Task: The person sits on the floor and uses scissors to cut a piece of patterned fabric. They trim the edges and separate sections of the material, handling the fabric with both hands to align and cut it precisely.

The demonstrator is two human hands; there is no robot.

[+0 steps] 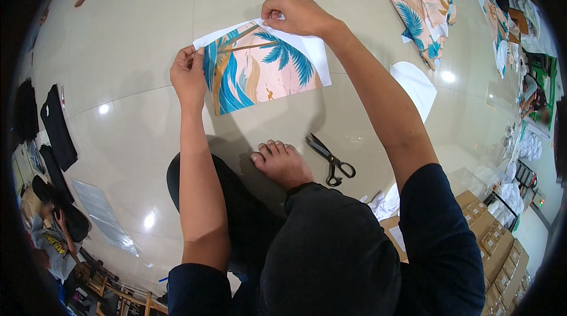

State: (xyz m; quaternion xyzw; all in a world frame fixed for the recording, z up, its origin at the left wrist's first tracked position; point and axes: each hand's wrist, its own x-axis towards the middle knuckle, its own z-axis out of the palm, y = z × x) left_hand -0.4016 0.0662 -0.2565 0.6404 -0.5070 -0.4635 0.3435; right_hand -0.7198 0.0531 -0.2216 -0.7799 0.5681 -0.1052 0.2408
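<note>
A printed fabric piece (pixel 269 77) in peach, teal and ochre, with palm leaves and wavy shapes, is stretched out in front of me above the tiled floor. White material (pixel 316 56) shows along its far and right edges; whether it is a separate layer or the reverse side I cannot tell. My left hand (pixel 189 75) pinches the fabric's left corner between thumb and fingers. At the far edge, my right hand (pixel 295 13) is closed on the cloth, fingertips pressed together. Black scissors (pixel 332 159) lie on the floor beside my bare foot (pixel 282 163), blades pointing away.
More printed cloth (pixel 422 9) lies at the far right, with a white curved piece (pixel 413 85) nearer. Dark folded cloths (pixel 58 130) and a clear plastic sheet (pixel 105 215) are on the left. Cardboard with small packets (pixel 496 236) stands at lower right. Other people sit around the edges.
</note>
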